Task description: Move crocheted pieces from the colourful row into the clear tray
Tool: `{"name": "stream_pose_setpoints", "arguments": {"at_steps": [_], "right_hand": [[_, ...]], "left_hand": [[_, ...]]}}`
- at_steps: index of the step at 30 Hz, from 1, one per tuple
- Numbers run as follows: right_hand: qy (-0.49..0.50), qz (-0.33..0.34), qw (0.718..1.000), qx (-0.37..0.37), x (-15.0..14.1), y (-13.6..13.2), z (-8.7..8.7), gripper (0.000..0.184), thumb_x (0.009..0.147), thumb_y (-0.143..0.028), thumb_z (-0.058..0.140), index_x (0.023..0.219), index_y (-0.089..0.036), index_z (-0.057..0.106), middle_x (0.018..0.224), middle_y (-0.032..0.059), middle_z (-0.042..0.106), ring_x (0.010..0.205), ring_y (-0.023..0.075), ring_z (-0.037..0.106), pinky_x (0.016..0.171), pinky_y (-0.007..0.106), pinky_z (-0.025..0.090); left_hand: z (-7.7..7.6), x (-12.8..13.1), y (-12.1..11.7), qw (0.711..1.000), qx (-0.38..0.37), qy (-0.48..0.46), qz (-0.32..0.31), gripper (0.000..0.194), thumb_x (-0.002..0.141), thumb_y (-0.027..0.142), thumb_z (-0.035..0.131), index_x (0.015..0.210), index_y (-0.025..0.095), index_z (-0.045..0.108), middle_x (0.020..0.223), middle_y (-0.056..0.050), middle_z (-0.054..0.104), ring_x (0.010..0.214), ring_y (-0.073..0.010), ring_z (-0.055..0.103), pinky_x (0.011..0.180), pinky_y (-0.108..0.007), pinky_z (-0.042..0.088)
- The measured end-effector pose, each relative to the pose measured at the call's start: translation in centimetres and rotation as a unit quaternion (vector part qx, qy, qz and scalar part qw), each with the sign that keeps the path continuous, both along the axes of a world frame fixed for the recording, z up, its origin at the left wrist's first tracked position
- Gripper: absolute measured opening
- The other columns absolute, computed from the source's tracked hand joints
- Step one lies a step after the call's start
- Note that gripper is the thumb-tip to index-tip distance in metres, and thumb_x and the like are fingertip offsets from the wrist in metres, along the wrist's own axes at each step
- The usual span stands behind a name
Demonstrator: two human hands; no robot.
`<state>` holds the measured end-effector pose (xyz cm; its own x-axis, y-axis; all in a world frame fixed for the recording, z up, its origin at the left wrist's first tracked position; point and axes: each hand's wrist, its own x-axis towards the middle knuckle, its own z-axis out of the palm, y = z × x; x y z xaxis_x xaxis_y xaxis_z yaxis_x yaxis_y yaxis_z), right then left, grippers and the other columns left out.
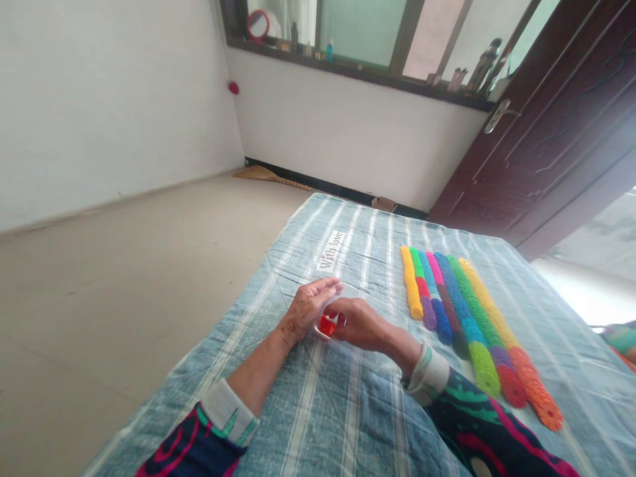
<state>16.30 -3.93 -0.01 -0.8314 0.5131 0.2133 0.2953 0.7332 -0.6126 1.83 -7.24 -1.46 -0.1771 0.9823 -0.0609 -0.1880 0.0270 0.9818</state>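
Note:
My left hand (311, 306) grips the left side of a clear plastic container (355, 291) on the striped cloth, its fingers along the rim. Curled over the container, my right hand (362, 324) has its fingertips at bright red pieces (326, 326) in the near left corner. The fingers partly hide these pieces, so their exact shape is unclear. To the right lie several long rows of coloured flower-like discs, among them a yellow row (411, 283), a blue row (457, 291) and a row ending in orange (539, 384).
The blue-grey striped cloth (278, 411) covers the table, with a "With love" print (331, 253) beyond my hands. Past the far edge are a broom (258, 173) and a small cardboard box (383, 203) on the floor. A dark red door (536, 132) stands at the right.

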Motion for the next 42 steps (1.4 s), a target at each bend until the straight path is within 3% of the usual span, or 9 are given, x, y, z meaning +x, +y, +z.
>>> {"name": "stream_pose_setpoints", "arguments": {"at_steps": [10,20,25,30,34,42], "right_hand": [[-0.025,0.003,0.999,-0.031,-0.1,0.6,0.9,0.013,0.069,-0.007,0.069,0.078,-0.017,0.07,0.069,-0.0022,0.064,0.054,0.0081,0.048,0.053,0.02,0.04],[-0.051,0.02,0.998,-0.012,-0.1,0.9,1.5,0.017,0.07,-0.008,0.071,0.084,-0.017,0.07,0.075,-0.0027,0.065,0.061,0.0084,0.054,0.059,0.019,0.041],[-0.031,0.002,0.998,0.054,0.6,1.0,1.6,0.021,0.073,-0.01,0.068,0.092,-0.019,0.068,0.089,0.0014,0.07,0.078,0.0141,0.062,0.07,0.024,0.045],[0.039,-0.025,0.995,0.094,2.6,-1.0,3.5,0.014,0.079,-0.013,0.066,0.093,-0.018,0.066,0.086,0.0025,0.069,0.077,0.014,0.062,0.073,0.024,0.046],[0.111,-0.064,0.987,0.097,4.6,-3.5,4.6,0.006,0.083,-0.015,0.064,0.089,-0.017,0.064,0.081,0.0026,0.066,0.069,0.0123,0.059,0.066,0.022,0.045],[0.161,-0.163,0.962,0.148,9.3,-6.9,2.7,0.018,0.09,-0.014,0.047,0.076,-0.019,0.057,0.068,0.0021,0.059,0.062,0.0134,0.054,0.058,0.024,0.041]], "left_hand": [[0.6,-0.4,0.5,1.0,-0.024,-0.015,0.005,0.054,0.06,0.045,0.079,0.104,0.014,0.071,0.104,-0.011,0.075,0.105,-0.0297,0.067,0.096,-0.039,0.051],[1.0,-0.4,0.5,0.998,-0.045,-0.032,0.005,0.048,0.063,0.035,0.078,0.105,0.015,0.069,0.1,-0.01,0.076,0.105,-0.029,0.067,0.094,-0.039,0.053],[1.3,-0.5,0.5,0.999,-0.043,-0.015,0.014,0.048,0.062,0.037,0.078,0.104,0.016,0.07,0.102,-0.009,0.076,0.102,-0.0289,0.068,0.091,-0.038,0.056],[1.1,-0.5,0.5,0.999,-0.045,-0.026,0.018,0.046,0.063,0.038,0.079,0.103,0.017,0.07,0.101,-0.008,0.076,0.104,-0.0267,0.068,0.093,-0.035,0.055],[0.4,-0.9,0.7,0.999,-0.038,-0.027,0.012,0.046,0.063,0.039,0.08,0.103,0.017,0.07,0.1,-0.008,0.076,0.105,-0.0255,0.068,0.098,-0.034,0.051],[0.2,-1.3,0.9,0.999,-0.037,-0.01,0.019,0.042,0.065,0.036,0.079,0.101,0.017,0.069,0.097,-0.008,0.077,0.106,-0.0262,0.067,0.109,-0.042,0.041]]}}
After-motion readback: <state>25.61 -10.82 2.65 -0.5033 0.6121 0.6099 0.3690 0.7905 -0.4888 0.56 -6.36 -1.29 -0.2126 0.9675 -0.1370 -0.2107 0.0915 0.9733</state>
